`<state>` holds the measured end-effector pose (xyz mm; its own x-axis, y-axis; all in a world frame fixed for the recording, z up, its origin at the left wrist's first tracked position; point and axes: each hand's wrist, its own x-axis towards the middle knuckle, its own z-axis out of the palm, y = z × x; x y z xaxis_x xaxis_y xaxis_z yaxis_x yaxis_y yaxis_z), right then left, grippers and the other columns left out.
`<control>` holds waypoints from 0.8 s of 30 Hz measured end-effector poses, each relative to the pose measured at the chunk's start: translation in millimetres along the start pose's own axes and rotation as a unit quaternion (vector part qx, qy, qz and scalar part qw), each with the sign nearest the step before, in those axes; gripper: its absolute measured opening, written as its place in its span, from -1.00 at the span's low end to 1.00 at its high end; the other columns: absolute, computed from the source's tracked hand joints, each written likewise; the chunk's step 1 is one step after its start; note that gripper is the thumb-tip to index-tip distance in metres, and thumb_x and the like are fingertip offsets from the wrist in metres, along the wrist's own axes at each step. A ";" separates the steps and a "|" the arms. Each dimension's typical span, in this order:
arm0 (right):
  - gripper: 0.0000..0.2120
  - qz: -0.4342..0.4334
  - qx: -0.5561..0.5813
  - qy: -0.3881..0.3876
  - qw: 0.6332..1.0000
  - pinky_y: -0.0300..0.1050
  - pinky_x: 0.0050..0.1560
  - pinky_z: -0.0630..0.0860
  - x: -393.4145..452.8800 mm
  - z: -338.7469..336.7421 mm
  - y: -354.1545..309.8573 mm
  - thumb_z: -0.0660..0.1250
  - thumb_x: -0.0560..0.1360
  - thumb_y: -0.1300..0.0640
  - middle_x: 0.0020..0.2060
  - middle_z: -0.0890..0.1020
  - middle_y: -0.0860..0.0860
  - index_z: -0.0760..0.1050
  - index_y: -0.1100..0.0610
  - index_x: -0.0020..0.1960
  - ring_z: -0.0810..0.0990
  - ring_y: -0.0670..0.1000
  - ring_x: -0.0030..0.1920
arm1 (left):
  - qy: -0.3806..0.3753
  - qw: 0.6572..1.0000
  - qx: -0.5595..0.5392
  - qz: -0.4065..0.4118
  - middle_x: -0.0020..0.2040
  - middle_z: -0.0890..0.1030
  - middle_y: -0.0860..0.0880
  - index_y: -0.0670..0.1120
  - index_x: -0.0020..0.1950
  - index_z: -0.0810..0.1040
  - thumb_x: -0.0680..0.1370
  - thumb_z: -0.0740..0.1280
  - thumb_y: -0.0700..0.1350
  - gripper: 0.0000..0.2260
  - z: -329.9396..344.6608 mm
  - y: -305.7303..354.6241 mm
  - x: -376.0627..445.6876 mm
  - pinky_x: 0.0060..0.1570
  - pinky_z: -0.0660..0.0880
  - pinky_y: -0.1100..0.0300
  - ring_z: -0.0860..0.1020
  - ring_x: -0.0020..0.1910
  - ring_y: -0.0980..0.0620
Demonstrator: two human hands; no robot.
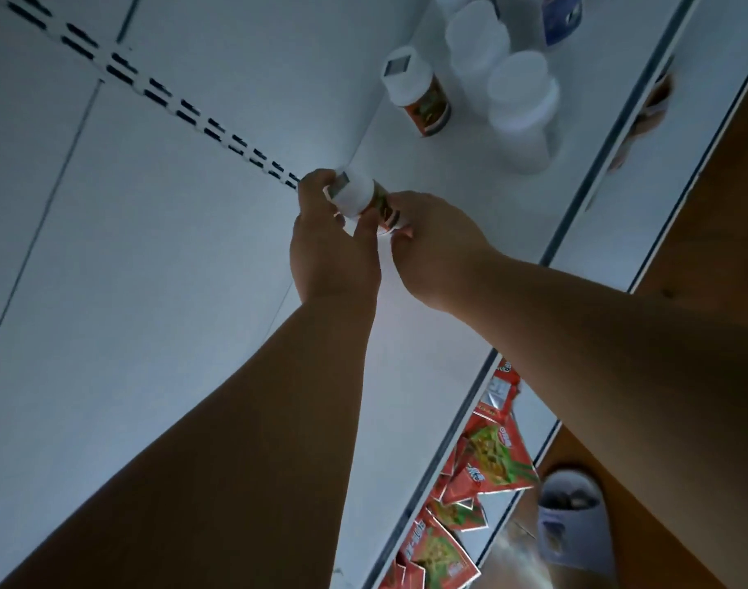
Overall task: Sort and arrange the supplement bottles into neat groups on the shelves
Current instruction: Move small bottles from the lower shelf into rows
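Observation:
Both hands hold one supplement bottle (366,198) with a white cap and a brown-orange label, just above the white shelf (427,172) near its back wall. My left hand (329,244) grips the cap end. My right hand (438,248) holds the bottle's base, fingers curled under it. Farther along the shelf stands a matching white-capped brown bottle (419,95). Beside that one stand two plain white bottles (478,44) (523,108), and a bottle with a blue label (561,17) stands at the top edge.
The shelf's back panel (151,206) has a slotted upright strip (172,95). A lower shelf holds several red snack packets (487,457). My foot in a grey slipper (570,516) stands on the wooden floor (704,206) at the right.

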<state>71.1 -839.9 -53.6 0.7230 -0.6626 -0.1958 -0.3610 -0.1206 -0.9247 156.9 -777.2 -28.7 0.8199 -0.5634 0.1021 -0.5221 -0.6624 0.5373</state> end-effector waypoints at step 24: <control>-0.80 -0.065 -0.073 -0.128 0.987 -0.14 -0.05 0.56 -339.9 -280.5 -266.7 0.41 0.49 0.04 -0.10 0.58 -0.15 0.45 -0.07 0.06 0.56 -0.19 -0.12 | -0.088 0.887 -0.422 -0.167 0.12 0.63 -0.07 0.14 0.25 0.46 0.54 0.36 -0.38 -0.53 -315.8 286.3 -292.0 -0.10 0.62 0.14 0.68 0.02 -0.05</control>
<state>-243.6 -789.9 351.2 0.8871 -0.4279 -0.1730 -0.3238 -0.3097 -0.8940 -157.7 -646.4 359.7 0.8069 -0.5236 -0.2734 0.1663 -0.2427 0.9557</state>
